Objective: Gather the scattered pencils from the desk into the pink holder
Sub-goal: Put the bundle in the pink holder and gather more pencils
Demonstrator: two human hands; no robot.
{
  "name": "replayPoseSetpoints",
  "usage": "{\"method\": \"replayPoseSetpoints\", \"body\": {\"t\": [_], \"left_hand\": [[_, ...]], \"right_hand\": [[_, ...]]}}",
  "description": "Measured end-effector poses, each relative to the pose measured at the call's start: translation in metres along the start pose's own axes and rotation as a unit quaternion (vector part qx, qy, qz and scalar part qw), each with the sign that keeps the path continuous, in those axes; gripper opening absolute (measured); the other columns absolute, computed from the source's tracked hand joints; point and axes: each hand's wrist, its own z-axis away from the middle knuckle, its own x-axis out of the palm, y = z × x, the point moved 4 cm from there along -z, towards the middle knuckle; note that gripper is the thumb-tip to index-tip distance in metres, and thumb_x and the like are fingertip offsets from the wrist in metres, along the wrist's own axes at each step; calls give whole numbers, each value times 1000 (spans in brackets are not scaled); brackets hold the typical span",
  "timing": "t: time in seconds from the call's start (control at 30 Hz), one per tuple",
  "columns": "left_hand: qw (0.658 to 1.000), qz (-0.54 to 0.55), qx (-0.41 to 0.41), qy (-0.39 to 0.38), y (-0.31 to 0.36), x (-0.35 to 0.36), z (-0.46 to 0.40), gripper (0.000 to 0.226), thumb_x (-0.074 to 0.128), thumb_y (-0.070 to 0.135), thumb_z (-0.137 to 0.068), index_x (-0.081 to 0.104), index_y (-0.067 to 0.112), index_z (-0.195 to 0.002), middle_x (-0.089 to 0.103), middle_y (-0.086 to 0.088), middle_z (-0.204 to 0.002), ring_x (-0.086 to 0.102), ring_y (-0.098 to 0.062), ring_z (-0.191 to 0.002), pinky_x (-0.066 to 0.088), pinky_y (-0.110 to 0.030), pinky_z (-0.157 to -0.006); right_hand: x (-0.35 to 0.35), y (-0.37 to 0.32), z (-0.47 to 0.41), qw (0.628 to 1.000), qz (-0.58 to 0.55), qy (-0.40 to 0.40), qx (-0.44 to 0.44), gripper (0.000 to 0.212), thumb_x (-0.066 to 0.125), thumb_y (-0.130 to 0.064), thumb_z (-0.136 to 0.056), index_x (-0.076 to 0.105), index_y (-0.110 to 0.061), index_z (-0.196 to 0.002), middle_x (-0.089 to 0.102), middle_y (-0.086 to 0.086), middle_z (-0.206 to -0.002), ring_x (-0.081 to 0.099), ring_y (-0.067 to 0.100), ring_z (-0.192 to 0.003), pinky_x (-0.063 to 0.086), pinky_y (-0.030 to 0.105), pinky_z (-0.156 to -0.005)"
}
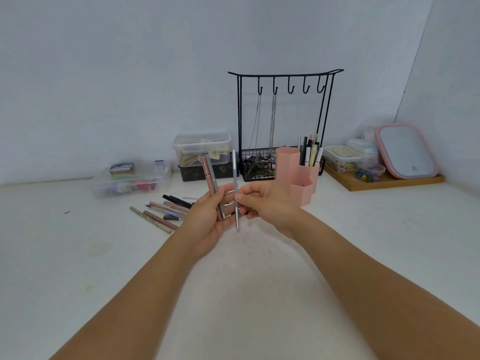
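My left hand (207,219) holds two pencils (211,183), one pink and one grey, upright above the desk. Close beside it, my right hand (267,203) pinches a thin silver pencil (235,178), also upright. The pink holder (298,175), made of hexagonal tubes, stands just right of my hands; its back tube has several pencils (310,152) in it. A pile of scattered pencils (163,210) lies on the white desk (78,255) left of my left hand.
A black wire rack (283,120) with hooks and chains stands behind the holder. Clear plastic boxes (201,148) sit at the back left. A wooden tray (376,181) at the right carries small containers and a pink-framed mirror (407,152).
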Motion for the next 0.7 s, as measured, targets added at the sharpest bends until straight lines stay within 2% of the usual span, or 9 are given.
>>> {"method": "replayPoseSetpoints", "body": {"t": [0.1, 0.23, 0.3, 0.37, 0.47, 0.53, 0.63, 0.7], "left_hand": [[999, 29, -28, -18, -2, 5, 3, 34, 45, 25, -107, 65, 5, -126, 67, -30, -123, 69, -33, -101, 60, -48, -87], [998, 6, -45, -48, -8, 9, 3, 36, 43, 30, -107, 64, 13, -130, 71, -21, -123, 68, -30, -114, 56, -55, -93], [997, -20, -48, -58, -10, 10, 3, 35, 42, 32, -107, 63, 18, -131, 72, -16, -124, 68, -28, -114, 56, -58, -90], [996, -28, -53, -63, -12, 11, 3, 34, 41, 33, -108, 62, 20, -131, 72, -13, -124, 69, -30, -114, 58, -57, -85], [995, -48, -49, -76, -12, 9, 2, 34, 41, 33, -108, 62, 21, -132, 71, -12, -126, 69, -35, -114, 59, -50, -81], [993, -66, -48, -80, -14, 7, 1, 32, 42, 33, -107, 65, 22, -127, 73, -11, -121, 72, -33, -107, 60, -45, -77], [992, -99, -42, -71, -16, 7, -1, 27, 44, 32, -107, 66, 22, -121, 75, -6, -95, 69, -22, -77, 58, -34, -65], [992, -110, -24, -50, -15, 4, -4, 26, 45, 28, -107, 61, 17, -124, 69, -4, -77, 54, -13, -58, 48, -27, -54]], "right_hand": [[3, 2, 2, 1000, -5, 24, -6, 13, 70, -5, -90, 72, 3, -100, 72, 13, -79, 64, 10, -58, 52, 18, -53], [5, 5, 4, 998, -32, 41, -21, 16, 72, -3, -87, 71, 9, -99, 72, 13, -80, 65, 7, -56, 51, 18, -55], [6, 5, 3, 997, -35, 51, -45, 16, 72, -1, -88, 72, 9, -100, 75, 11, -89, 68, 5, -63, 52, 17, -58], [6, 4, 2, 996, -27, 57, -60, 15, 71, 0, -88, 73, 7, -102, 76, 14, -100, 68, 2, -67, 50, 13, -58], [5, 6, 2, 996, -24, 58, -65, 16, 70, 3, -88, 73, 9, -102, 75, 13, -106, 69, 0, -67, 49, 12, -58], [3, 9, 0, 996, -13, 60, -66, 17, 70, 4, -87, 74, 8, -103, 75, 13, -107, 72, 6, -74, 54, 14, -65], [3, 9, 0, 997, -1, 26, -67, 18, 69, 3, -88, 75, 4, -106, 76, 13, -105, 75, 18, -89, 60, 25, -81], [-1, 3, -1, 996, 34, 33, -75, 16, 70, -1, -89, 76, 0, -104, 77, 8, -95, 72, 3, -82, 56, 16, -77]]}}
